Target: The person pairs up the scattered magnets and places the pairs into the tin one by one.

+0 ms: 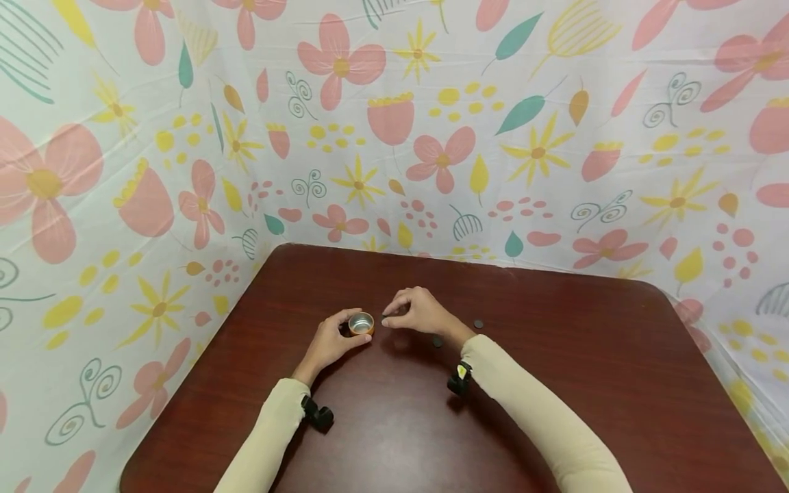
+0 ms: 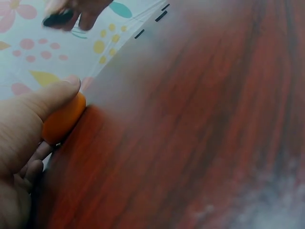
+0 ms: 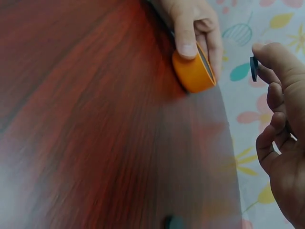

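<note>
Head view shows a dark red wooden table closed on three sides by a cloth with pink and yellow flowers. A person in cream sleeves has both hands near the middle of the table.

The left hand grips a small orange tin, which stands upright on the table with its silver inside open to the top. In the right wrist view the thumb lies on the orange wall and the other fingers curl around the far side, so the tin is held firmly at its side.

The right hand is just beside the tin, a little above the table. Its fingers are bent, and the thumb and first finger pinch a small dark disc by its edge; the other fingers are loosely curled and hold nothing. Two more dark discs lie on the table near the right wrist, apart from each other.

I think the main risk is the disc: it is thin and held only at the rim, so it could slip from the fingertips and roll away on the smooth wood. Also the tin is light, so a touch of the right hand on its rim could tip or push it if the left hand loosens.
</note>
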A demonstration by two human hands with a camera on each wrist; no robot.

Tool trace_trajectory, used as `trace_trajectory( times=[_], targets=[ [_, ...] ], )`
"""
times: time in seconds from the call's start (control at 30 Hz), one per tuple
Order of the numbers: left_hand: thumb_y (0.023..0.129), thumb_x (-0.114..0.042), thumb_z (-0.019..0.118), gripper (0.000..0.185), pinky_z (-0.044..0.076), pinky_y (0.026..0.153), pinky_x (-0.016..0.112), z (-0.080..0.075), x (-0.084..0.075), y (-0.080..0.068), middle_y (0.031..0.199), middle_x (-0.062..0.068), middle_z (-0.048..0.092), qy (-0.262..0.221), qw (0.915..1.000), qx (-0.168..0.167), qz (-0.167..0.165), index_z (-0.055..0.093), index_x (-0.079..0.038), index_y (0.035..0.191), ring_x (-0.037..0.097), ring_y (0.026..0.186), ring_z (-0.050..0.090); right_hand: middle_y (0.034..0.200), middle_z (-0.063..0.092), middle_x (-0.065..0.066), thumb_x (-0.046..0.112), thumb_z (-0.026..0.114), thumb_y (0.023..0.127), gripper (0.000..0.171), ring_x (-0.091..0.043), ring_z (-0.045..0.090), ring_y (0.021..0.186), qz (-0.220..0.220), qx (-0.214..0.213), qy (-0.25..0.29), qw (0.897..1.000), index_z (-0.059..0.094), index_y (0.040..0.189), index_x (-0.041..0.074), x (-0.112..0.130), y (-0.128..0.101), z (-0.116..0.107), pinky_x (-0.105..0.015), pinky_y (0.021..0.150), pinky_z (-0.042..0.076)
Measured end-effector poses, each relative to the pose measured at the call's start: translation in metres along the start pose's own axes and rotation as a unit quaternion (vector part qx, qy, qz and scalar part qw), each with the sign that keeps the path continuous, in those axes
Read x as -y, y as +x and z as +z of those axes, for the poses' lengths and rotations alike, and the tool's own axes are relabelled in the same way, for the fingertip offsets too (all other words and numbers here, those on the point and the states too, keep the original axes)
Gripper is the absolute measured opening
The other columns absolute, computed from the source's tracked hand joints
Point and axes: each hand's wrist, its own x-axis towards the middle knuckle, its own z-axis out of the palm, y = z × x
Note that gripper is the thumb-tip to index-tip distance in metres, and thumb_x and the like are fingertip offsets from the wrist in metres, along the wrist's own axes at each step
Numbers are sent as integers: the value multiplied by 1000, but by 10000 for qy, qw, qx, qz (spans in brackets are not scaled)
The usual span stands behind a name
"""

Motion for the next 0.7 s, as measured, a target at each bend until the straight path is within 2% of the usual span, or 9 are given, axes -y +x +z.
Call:
trace_trajectory(
  times=[0.2, 0.33, 0.53, 0.7],
  targets=[
    [82, -35, 89, 64, 50, 100, 48, 0, 0, 1, 130, 1, 68, 23, 10000, -22, 12, 64, -18, 138, 20, 118, 63, 89, 73, 7, 24, 85, 86, 12, -9, 64, 79, 181, 2, 57, 9998, 84, 96, 17, -6, 22, 15, -28, 71, 55],
    [81, -37, 89, 63, 48, 102, 50, 0, 1, 1, 129, 1, 69, 49, 9999, -77, 73, 65, -19, 137, 20, 118, 64, 89, 74, 7, 22, 85, 86, 13, -10, 65, 80, 326, -10, 50, 9995, 84, 97, 14, -9, 31, 25, -27, 71, 54],
    [81, -38, 89, 63, 48, 102, 49, -1, 2, 0, 130, -2, 68, 40, 9999, -76, 66, 64, -23, 137, 19, 119, 63, 91, 75, 6, 21, 84, 87, 14, -9, 67, 83, 626, -49, 88, 9980, 84, 99, 14, -14, 37, 39, -26, 73, 55],
    [82, -36, 88, 65, 48, 103, 50, -1, 2, 0, 135, -1, 66, 34, 10000, -9, 63, 62, -21, 140, 21, 124, 61, 91, 76, 4, 22, 85, 87, 13, -9, 67, 80, 620, 0, 142, 9980, 84, 97, 15, -18, 37, 48, -27, 70, 56]
  ],
)
